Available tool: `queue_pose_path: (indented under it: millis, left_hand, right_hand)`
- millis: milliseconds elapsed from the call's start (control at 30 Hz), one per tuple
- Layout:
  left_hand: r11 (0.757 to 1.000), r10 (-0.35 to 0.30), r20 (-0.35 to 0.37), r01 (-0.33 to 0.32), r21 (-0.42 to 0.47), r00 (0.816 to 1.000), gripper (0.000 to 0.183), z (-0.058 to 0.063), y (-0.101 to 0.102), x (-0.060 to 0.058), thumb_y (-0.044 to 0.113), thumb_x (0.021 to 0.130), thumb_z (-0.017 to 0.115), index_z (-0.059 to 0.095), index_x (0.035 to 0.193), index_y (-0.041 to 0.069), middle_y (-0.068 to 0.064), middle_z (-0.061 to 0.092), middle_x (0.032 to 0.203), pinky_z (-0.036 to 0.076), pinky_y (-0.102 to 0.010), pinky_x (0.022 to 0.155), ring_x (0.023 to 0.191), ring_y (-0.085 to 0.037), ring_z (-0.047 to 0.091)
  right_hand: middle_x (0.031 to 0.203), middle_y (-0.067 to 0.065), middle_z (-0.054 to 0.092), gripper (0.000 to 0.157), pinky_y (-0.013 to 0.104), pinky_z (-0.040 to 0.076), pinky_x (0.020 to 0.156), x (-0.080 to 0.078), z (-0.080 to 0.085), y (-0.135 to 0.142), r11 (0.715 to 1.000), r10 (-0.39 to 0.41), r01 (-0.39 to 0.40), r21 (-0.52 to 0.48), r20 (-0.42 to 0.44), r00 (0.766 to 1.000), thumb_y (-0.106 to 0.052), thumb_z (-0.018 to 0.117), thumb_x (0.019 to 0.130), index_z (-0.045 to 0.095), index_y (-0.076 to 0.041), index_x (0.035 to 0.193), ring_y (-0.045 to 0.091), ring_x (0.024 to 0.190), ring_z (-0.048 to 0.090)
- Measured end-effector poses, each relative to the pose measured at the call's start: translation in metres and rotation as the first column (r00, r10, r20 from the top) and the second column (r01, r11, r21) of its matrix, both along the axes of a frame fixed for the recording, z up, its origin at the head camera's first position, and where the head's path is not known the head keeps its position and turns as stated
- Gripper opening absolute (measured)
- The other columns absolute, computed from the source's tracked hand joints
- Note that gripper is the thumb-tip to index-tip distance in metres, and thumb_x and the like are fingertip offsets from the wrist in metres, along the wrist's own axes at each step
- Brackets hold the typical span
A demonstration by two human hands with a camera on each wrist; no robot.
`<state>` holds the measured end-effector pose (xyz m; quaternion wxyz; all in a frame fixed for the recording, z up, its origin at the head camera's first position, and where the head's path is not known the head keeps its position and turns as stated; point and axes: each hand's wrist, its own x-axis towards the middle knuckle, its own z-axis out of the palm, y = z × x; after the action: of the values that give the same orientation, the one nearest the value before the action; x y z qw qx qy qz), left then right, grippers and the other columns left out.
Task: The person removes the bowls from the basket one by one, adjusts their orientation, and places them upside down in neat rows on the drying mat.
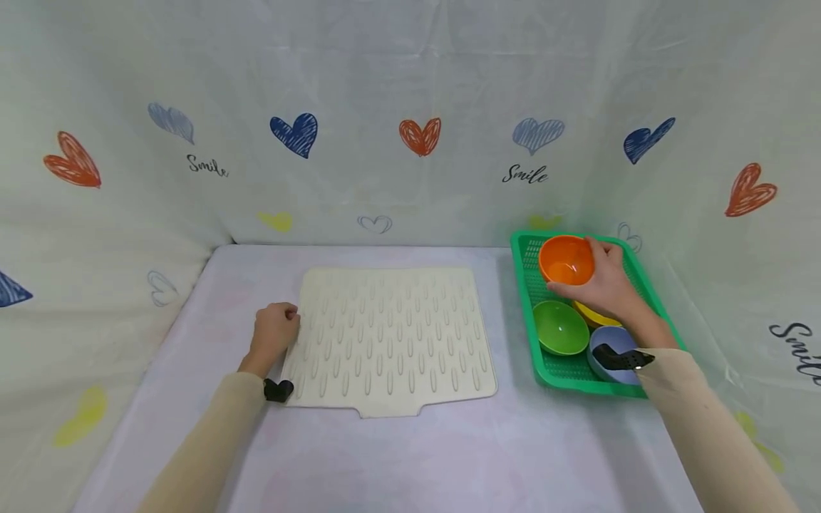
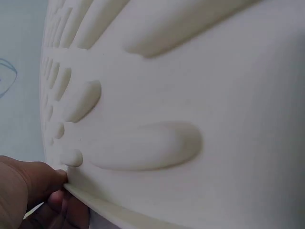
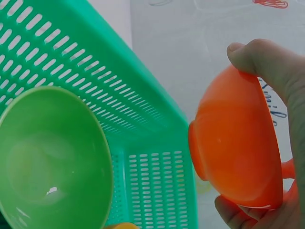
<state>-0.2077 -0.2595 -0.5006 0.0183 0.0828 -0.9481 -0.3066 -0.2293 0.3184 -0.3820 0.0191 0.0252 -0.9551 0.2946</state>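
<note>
My right hand (image 1: 606, 281) grips an orange bowl (image 1: 567, 260) by its rim, over the back of a green perforated basket (image 1: 524, 306). In the right wrist view the bowl is tilted on its side, thumb on one side and fingers on the other. A green bowl (image 1: 560, 328), a yellow bowl (image 1: 595, 315) and a lavender bowl (image 1: 612, 337) sit in the basket; the yellow one is partly hidden. My left hand (image 1: 274, 333) pinches the left edge of a cream ridged drying mat (image 1: 400, 331), thumb on top, fingers beneath.
The mat lies on a pale cloth-covered table (image 1: 385, 459), its spout-like tab toward me. A white curtain (image 1: 359, 71) printed with hearts hangs along the back and both sides. The basket stands at the right, close to the curtain.
</note>
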Motion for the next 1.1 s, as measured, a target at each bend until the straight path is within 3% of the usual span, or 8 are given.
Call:
queue_pose_path:
  millis: [200, 400, 667, 1100]
  left_hand:
    - [0.999, -0.031, -0.014, 0.031, -0.015, 0.999, 0.032, 0.002, 0.0, -0.002, 0.003, 0.1, 0.055, 0.066, 0.124, -0.014, -0.032, 0.07, 0.116, 0.059, -0.053, 0.089, 0.107, -0.043, 0.069]
    - [1.0, -0.01, -0.013, 0.01, 0.021, 1.0, 0.033, -0.002, -0.001, -0.002, 0.006, 0.101, 0.056, 0.065, 0.128, -0.012, -0.03, 0.07, 0.118, 0.059, -0.053, 0.09, 0.108, -0.042, 0.069]
    - [0.997, 0.024, -0.068, -0.018, 0.076, 0.997, 0.032, -0.004, 0.001, 0.003, 0.007, 0.101, 0.058, 0.068, 0.125, -0.01, -0.029, 0.071, 0.113, 0.059, -0.051, 0.086, 0.104, -0.04, 0.069]
    - [0.997, 0.022, -0.034, -0.019, 0.078, 0.999, 0.032, -0.005, 0.002, 0.003, 0.009, 0.101, 0.06, 0.068, 0.126, -0.009, -0.027, 0.071, 0.112, 0.06, -0.05, 0.085, 0.103, -0.039, 0.069]
  right_hand:
    - [0.156, 0.034, 0.014, 0.118, 0.068, 0.051, 0.094, 0.003, 0.004, -0.006, 1.0, -0.006, 0.006, -0.001, -0.009, 1.0, -0.054, 0.078, 0.084, 0.01, -0.001, 0.164, 0.053, 0.124, 0.041]
    - [0.156, 0.034, 0.015, 0.119, 0.069, 0.052, 0.094, 0.004, 0.006, -0.014, 1.0, 0.014, -0.014, 0.011, -0.005, 1.0, -0.055, 0.079, 0.084, 0.009, -0.002, 0.164, 0.053, 0.124, 0.041]
    - [0.157, 0.033, 0.013, 0.121, 0.069, 0.053, 0.095, 0.002, 0.005, -0.022, 1.0, 0.026, -0.026, 0.011, 0.017, 1.0, -0.056, 0.079, 0.083, 0.006, -0.003, 0.165, 0.054, 0.125, 0.041]
    - [0.158, 0.031, 0.014, 0.123, 0.067, 0.05, 0.101, 0.003, 0.001, -0.035, 0.998, 0.059, -0.058, -0.034, 0.03, 0.998, -0.053, 0.082, 0.081, 0.007, -0.004, 0.165, 0.052, 0.129, 0.04]
